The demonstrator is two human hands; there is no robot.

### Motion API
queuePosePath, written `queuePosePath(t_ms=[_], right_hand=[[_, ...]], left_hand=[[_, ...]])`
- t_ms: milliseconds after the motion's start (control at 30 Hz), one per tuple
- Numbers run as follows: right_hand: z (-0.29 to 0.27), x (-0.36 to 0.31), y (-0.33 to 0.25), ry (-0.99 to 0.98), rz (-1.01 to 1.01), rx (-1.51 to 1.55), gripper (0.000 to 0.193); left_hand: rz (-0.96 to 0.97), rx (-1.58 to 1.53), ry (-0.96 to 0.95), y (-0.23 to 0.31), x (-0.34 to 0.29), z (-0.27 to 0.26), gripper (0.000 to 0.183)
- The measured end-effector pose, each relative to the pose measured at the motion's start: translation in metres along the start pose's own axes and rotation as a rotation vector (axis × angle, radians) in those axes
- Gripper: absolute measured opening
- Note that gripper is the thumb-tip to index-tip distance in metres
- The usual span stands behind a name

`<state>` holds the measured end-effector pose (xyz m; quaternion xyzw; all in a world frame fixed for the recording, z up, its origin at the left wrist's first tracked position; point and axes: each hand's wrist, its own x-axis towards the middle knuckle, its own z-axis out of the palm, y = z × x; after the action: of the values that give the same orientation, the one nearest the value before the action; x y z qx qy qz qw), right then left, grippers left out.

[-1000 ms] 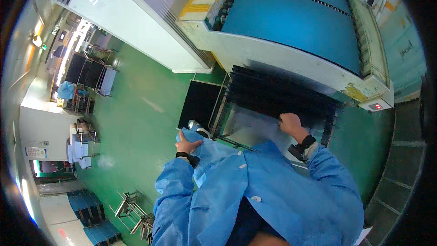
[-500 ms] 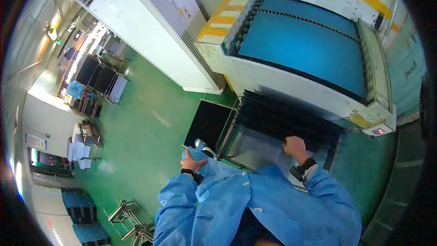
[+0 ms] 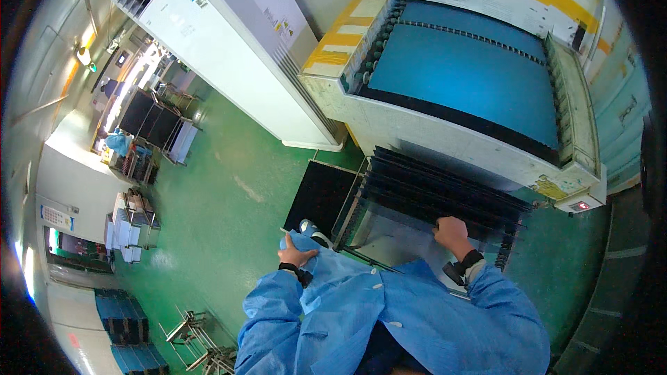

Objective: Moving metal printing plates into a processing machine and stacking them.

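My left hand [image 3: 297, 255] is closed on the front edge of my blue work coat [image 3: 340, 281], off to the left side. My right hand [image 3: 451, 235] hangs over a rack [image 3: 512, 242] of thin upright panels; its fingers are curled, and whatever they hold is hidden. Several dark panels [image 3: 438, 184] lean in the rack's far part, close to the machine. Through the nearer part a grey, shiny surface [image 3: 392, 244] shows. A black wristband is on each wrist.
Beyond the rack stands a pale roller machine [image 3: 417, 114] carrying blue sheets [image 3: 458, 83]. A tall white cabinet unit [image 3: 236, 48] rises to its left. A black flat panel [image 3: 321, 194] lies beside the rack. Metal frames [image 3: 198, 344] stand on the green floor at lower left.
The dark panels, blurred before, now look sharp and separate. My right hand sits slightly lower in the view, still curled. My left hand keeps its hold on the coat.
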<state>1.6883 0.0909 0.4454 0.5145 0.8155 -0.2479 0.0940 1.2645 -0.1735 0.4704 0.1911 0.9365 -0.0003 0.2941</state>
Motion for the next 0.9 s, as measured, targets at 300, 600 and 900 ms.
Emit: queuePosePath(t_ms=[300, 600, 900], right_hand=[[-0.011, -0.003, -0.004, 0.019, -0.018, 0.002, 0.026], [-0.01, -0.003, -0.004, 0.004, -0.007, 0.005, 0.026], [-0.014, -0.005, -0.007, -0.003, 0.017, 0.011, 0.027]], left_hand=[[0.03, 0.045, 0.023, -0.001, 0.0, 0.004, 0.142], [0.044, 0.009, 0.019, -0.004, 0.001, 0.008, 0.144], [0.035, -0.002, 0.026, -0.007, 0.003, 0.012, 0.145]])
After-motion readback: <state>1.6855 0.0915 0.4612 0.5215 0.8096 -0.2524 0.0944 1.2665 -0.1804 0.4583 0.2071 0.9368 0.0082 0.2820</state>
